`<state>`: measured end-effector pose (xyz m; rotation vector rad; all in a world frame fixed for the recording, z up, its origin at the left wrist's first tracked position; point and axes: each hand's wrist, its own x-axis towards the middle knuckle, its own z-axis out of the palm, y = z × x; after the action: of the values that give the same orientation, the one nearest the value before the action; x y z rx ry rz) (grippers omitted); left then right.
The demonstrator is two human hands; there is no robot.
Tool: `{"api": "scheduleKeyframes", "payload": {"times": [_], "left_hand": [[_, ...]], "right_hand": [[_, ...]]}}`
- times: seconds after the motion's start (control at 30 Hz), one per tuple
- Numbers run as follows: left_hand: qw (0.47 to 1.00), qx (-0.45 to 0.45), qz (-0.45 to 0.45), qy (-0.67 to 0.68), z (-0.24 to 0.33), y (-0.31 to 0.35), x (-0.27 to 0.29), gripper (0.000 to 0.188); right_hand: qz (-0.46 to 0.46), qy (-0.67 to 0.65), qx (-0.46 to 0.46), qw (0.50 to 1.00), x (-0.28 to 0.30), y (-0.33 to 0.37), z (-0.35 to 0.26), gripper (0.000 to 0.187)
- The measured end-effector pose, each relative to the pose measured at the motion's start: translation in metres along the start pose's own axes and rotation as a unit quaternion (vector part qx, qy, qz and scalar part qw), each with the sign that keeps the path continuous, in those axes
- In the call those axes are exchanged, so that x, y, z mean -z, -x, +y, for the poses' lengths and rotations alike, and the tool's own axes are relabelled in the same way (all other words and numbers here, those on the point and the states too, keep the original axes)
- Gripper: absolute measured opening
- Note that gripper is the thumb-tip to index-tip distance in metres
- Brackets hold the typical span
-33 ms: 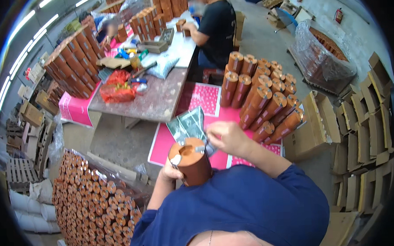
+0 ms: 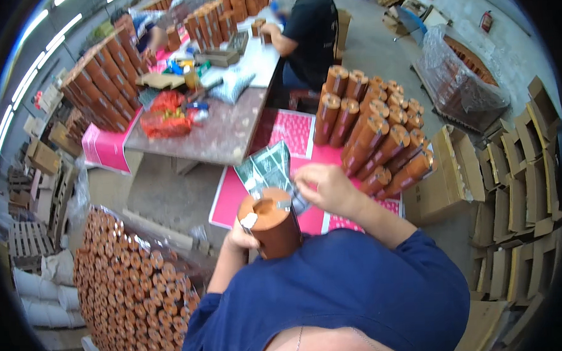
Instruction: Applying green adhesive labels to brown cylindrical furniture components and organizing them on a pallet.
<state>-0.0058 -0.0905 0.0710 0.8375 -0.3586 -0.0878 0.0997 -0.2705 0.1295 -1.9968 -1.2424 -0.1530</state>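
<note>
One cylinder (image 2: 271, 225), clamped by left hand (image 2: 241, 237), off table edge (image 2: 227, 155); right hand (image 2: 323, 186): grip unclear.

Bright strip lights (image 2: 2, 133) run in rows across the upper left. At the upper right, a red fire extinguisher (image 2: 486, 22) is mounted on a pale, marked wall (image 2: 523, 13). The grey floor (image 2: 376, 53) looks worn. A long worktop (image 2: 215, 148), scuffed brown nearby and white farther back, stands left of centre.
</note>
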Motion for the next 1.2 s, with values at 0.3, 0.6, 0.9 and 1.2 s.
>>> {"api": "scheduleKeyframes", "payload": {"times": [0.3, 0.6, 0.9, 1.2], "left_hand": [[0.999, -0.037, 0.029, 0.018, -0.003, 0.012, -0.004, 0.101], [0.998, 0.012, 0.051, -0.038, 0.005, 0.011, -0.009, 0.105], [0.997, -0.011, 0.071, -0.017, -0.001, 0.012, -0.007, 0.092], [0.989, 0.031, 0.119, 0.080, -0.006, 0.013, -0.010, 0.082]], "right_hand": [[-0.001, -0.040, 0.005, 0.999, 0.006, 0.004, -0.011, 0.016], [0.016, 0.002, 0.027, 0.999, 0.007, -0.001, -0.018, 0.012], [0.023, -0.053, -0.017, 0.998, 0.007, -0.002, -0.011, 0.005], [-0.021, -0.095, -0.032, 0.995, 0.012, -0.001, 0.002, 0.007]]}}
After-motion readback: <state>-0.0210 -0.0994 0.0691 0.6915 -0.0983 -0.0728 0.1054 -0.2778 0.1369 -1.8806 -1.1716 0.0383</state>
